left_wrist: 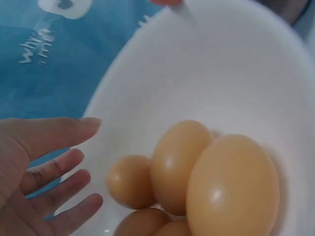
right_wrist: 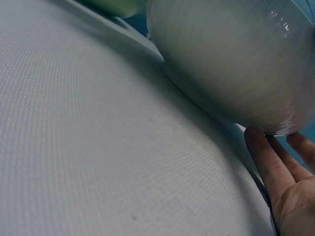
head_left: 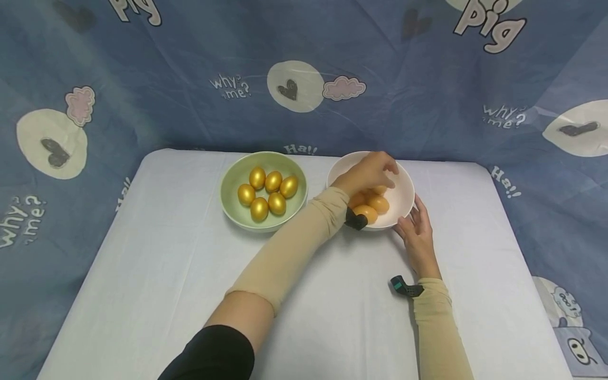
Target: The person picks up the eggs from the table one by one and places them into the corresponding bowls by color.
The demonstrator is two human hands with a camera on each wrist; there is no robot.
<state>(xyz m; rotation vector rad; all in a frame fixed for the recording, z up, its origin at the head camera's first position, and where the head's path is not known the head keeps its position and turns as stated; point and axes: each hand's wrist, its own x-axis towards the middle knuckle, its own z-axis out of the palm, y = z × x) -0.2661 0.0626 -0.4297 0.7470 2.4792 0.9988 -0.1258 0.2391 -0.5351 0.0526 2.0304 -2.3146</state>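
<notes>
My left hand [head_left: 364, 173] reaches across over the white bowl [head_left: 405, 184], its fingers loosely bent and holding nothing. In the left wrist view the thumb and fingers of that hand [left_wrist: 47, 172] are spread apart at the bowl's wall, beside several brown eggs [left_wrist: 231, 189] lying inside. My right hand [head_left: 419, 240] rests against the bowl's right side near the front. Seen from the right wrist, the fingertips of this hand [right_wrist: 293, 189] touch the outside of the bowl low on its wall, with the fingers nearly straight.
Left of the white bowl stands a green bowl [head_left: 230, 211] with several golden eggs [head_left: 259, 209] in it. Both bowls are near the far edge of a white-covered table [head_left: 142, 295]. A blue printed cloth [head_left: 190, 95] hangs behind and at the sides.
</notes>
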